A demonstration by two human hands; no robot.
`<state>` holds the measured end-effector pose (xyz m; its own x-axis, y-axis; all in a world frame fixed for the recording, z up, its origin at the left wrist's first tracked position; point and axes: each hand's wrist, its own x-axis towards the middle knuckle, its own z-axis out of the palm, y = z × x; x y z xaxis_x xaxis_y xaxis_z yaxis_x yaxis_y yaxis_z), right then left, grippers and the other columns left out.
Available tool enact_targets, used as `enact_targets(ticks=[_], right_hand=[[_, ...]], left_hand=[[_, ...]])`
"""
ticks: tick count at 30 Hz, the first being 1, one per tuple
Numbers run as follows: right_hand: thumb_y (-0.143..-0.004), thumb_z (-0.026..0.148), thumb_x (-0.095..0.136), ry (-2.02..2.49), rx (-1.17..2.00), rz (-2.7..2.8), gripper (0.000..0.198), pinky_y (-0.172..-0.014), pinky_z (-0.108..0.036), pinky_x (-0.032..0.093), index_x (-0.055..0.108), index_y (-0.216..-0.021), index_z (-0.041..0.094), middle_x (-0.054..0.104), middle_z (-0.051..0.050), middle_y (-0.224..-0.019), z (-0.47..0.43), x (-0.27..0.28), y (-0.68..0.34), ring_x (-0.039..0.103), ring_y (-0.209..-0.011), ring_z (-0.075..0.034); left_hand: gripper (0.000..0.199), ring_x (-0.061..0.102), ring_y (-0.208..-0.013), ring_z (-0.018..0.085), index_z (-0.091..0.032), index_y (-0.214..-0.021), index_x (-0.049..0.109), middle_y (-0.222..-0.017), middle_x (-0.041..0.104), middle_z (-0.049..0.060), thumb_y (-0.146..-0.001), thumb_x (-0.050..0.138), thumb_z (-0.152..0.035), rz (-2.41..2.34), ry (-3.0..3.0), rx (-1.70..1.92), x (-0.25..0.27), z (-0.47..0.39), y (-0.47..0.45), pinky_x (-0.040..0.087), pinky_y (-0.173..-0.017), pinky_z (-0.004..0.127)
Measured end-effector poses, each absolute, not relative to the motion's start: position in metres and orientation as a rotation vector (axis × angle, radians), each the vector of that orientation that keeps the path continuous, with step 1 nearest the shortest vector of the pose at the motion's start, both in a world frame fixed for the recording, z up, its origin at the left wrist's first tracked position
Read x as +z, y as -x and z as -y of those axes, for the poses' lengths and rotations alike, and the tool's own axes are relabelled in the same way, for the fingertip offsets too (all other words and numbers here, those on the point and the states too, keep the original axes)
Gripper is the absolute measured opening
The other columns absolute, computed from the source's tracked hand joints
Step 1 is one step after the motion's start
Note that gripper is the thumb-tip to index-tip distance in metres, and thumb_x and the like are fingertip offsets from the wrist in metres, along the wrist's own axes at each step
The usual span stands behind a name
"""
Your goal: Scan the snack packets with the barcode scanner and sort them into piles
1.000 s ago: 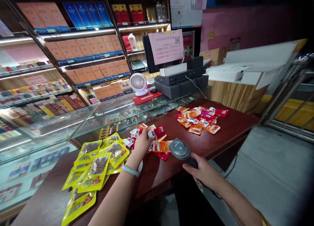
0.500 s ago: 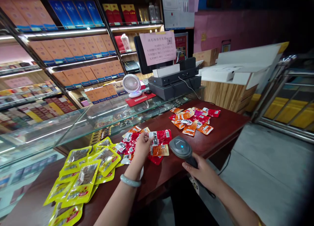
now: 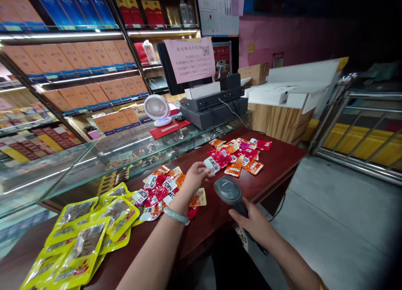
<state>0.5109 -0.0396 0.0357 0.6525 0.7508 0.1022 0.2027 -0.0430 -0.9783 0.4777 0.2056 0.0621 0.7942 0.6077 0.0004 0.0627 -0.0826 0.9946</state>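
The left hand (image 3: 197, 175) pinches a red-and-white plastic packet (image 3: 212, 164) by its end over the dark-red wooden bench (image 3: 270, 172), likely leaving its face uncovered; near the front edge, the right hand (image 3: 253, 223) wraps a grey plastic scanner (image 3: 228, 190), presumably for steadiness.

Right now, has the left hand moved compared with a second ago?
Yes: judged against the white fan, the left hand, holding a red-and-white packet, has moved right, towards the far packet pile.
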Motion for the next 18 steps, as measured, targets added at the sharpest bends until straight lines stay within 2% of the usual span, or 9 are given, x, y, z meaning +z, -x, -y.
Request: enact_targets(ticks=[3, 7, 11, 14, 18], right_hand=[[-0.084, 0.041, 0.066, 1.616, 0.540, 0.808, 0.045, -0.100, -0.047, 0.053, 0.066, -0.120, 0.014, 0.077, -0.014, -0.115, 0.042, 0.033, -0.513, 0.070, -0.112, -0.034], [-0.084, 0.042, 0.065, 1.636, 0.566, 0.814, 0.046, -0.101, -0.048, 0.053, 0.066, -0.121, 0.016, 0.077, -0.014, -0.117, 0.048, 0.031, -0.516, 0.069, -0.114, -0.034], [-0.083, 0.044, 0.066, 1.665, 0.579, 0.801, 0.047, -0.098, -0.047, 0.054, 0.067, -0.122, 0.016, 0.078, -0.013, -0.115, 0.051, 0.030, -0.517, 0.071, -0.110, -0.034], [-0.083, 0.044, 0.068, 1.664, 0.587, 0.849, 0.045, -0.098, -0.044, 0.054, 0.069, -0.120, 0.017, 0.078, -0.012, -0.114, 0.050, 0.028, -0.515, 0.071, -0.107, -0.032], [-0.084, 0.040, 0.070, 1.635, 0.583, 0.913, 0.037, -0.089, -0.038, 0.058, 0.071, -0.114, 0.018, 0.079, -0.008, -0.099, 0.050, 0.028, -0.506, 0.073, -0.094, -0.028]], left_hand=[[0.043, 0.071, -0.105, 0.022, -0.018, -0.112, 0.061, -0.113, 0.073, 0.013, -0.074, 0.080, -0.027, -0.481, -1.861, 0.458, 0.067, -0.202, -0.479, 0.055, -0.088, 0.035], [0.053, 0.058, -0.129, 0.033, -0.021, -0.124, 0.065, -0.136, 0.065, 0.015, -0.073, 0.080, -0.026, -0.577, -2.608, 0.233, 0.077, -0.210, -0.433, 0.042, -0.111, 0.047], [0.068, 0.052, -0.134, 0.040, -0.019, -0.130, 0.064, -0.144, 0.058, 0.019, -0.069, 0.084, -0.041, -0.764, -2.919, -0.117, 0.083, -0.219, -0.384, 0.039, -0.113, 0.051], [0.065, 0.056, -0.129, 0.036, -0.019, -0.128, 0.063, -0.140, 0.060, 0.017, -0.072, 0.081, -0.046, -0.776, -2.929, -0.089, 0.078, -0.220, -0.370, 0.042, -0.109, 0.046], [0.059, 0.059, -0.119, 0.036, -0.016, -0.114, 0.061, -0.123, 0.065, 0.018, -0.070, 0.081, -0.049, -0.829, -2.972, 0.050, 0.074, -0.213, -0.371, 0.045, -0.102, 0.045]])
